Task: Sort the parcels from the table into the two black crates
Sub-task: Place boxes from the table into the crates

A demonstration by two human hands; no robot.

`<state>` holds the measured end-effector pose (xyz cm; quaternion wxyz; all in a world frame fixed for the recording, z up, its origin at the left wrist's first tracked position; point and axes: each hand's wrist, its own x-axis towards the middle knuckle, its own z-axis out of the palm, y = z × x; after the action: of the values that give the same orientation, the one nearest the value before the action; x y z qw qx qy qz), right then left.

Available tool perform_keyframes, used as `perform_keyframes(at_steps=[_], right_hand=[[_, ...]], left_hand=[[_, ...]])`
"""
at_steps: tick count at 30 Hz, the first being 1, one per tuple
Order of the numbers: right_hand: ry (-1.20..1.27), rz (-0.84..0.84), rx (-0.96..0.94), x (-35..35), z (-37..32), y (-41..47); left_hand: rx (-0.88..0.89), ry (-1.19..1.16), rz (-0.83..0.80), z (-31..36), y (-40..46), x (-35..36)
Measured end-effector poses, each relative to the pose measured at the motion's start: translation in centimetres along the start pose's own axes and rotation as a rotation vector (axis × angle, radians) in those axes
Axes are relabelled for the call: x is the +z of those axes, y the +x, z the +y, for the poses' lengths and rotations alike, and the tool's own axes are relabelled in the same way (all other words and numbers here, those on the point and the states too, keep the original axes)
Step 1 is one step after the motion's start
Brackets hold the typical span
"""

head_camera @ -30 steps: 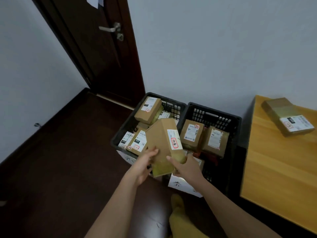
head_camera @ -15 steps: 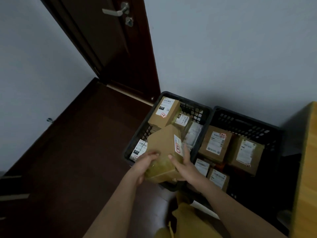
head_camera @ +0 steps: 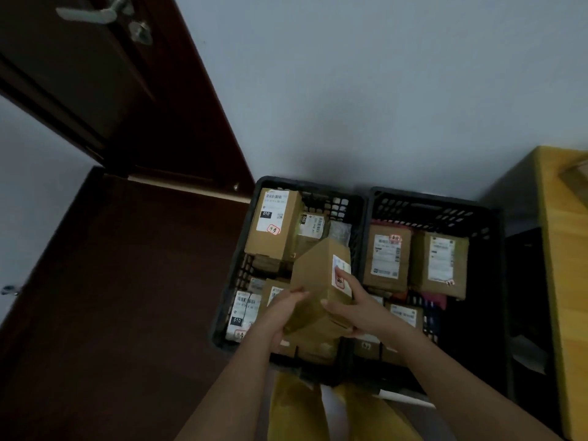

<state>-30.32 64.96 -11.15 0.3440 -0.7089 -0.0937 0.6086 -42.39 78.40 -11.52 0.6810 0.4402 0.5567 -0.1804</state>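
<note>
Two black crates stand side by side against the wall, the left crate (head_camera: 337, 194) and the right crate (head_camera: 445, 203), each holding several brown labelled parcels. I hold a brown cardboard parcel (head_camera: 318, 281) with a white label and red sticker, tilted, low inside the left crate over other parcels. My left hand (head_camera: 281, 310) grips its left side. My right hand (head_camera: 353, 307) holds its right side, fingers over the label. A wooden table (head_camera: 563, 249) is at the right edge, with a corner of one parcel (head_camera: 577, 173) showing on it.
A dark wooden door (head_camera: 105, 90) with a metal handle is at the upper left. Dark floor (head_camera: 111, 297) lies left of the crates. The grey wall (head_camera: 381, 90) is right behind them. Yellow trouser legs (head_camera: 299, 409) and a white paper strip show below the crates.
The parcel in both my hands has gone down from above the crates into the left crate. My view has shifted closer over the crates, with the table now at the right edge.
</note>
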Motion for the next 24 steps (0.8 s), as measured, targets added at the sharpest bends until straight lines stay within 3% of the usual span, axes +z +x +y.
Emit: perform_keyframes(at_steps=[6, 11, 15, 24], right_hand=[[-0.062, 0.418, -0.119, 1.4, -1.1, 4.6], [-0.278, 0.643, -0.158, 2.0, -1.8, 10.4], [-0.411, 0.698, -0.076, 2.0, -1.5, 14.1], [-0.469, 0.66, 0.008, 1.3, 2.2, 21.4]], left_hand=[[0.162, 0.216, -0.058, 3.1, 4.4, -2.1], [0.442, 0.718, 0.098, 4.4, 8.8, -4.6], [0.58, 0.962, 0.214, 5.6, 12.0, -5.2], [0.52, 1.074, 0.28, 5.0, 17.9, -5.0]])
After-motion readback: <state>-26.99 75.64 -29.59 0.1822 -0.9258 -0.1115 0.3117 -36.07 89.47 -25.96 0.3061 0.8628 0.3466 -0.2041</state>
